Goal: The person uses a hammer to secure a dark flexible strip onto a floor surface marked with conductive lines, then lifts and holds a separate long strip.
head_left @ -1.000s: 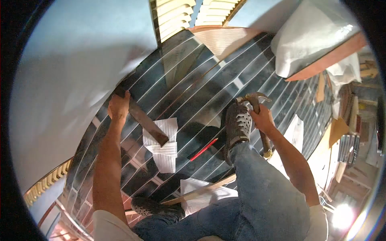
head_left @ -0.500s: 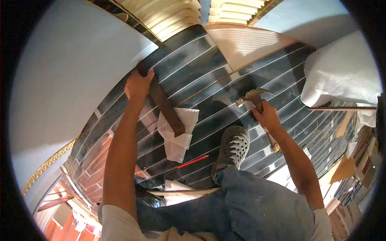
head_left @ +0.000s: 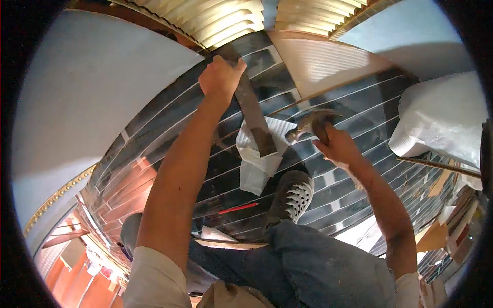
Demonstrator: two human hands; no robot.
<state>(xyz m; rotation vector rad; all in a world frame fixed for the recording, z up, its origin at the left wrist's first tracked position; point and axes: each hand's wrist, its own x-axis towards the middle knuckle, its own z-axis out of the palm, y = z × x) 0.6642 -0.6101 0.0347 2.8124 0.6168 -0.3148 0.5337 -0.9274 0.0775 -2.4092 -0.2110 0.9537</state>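
Observation:
My left hand (head_left: 221,77) is closed around the upper end of a long, flat, dark brown bar (head_left: 251,115), whose lower end rests over a crumpled white sheet (head_left: 257,174) on the dark tiled floor (head_left: 359,123). In my right hand (head_left: 334,149) is a claw hammer (head_left: 313,123), gripped near its head, which sits just right of the bar's lower end and by the sheet's edge. A red pencil (head_left: 239,208) lies below the sheet, left of my shoe (head_left: 290,203).
A pale panel (head_left: 102,82) borders the floor at left. Cream louvred pieces (head_left: 226,15) and a beige ribbed board (head_left: 328,61) are at the top. A white wrapped bundle (head_left: 441,118) is at right, with loose boards and scraps (head_left: 447,215) below it.
My left hand and the bar have shifted up and right in the view. The hammer is nearer the bar's lower end. The whole view has also shifted.

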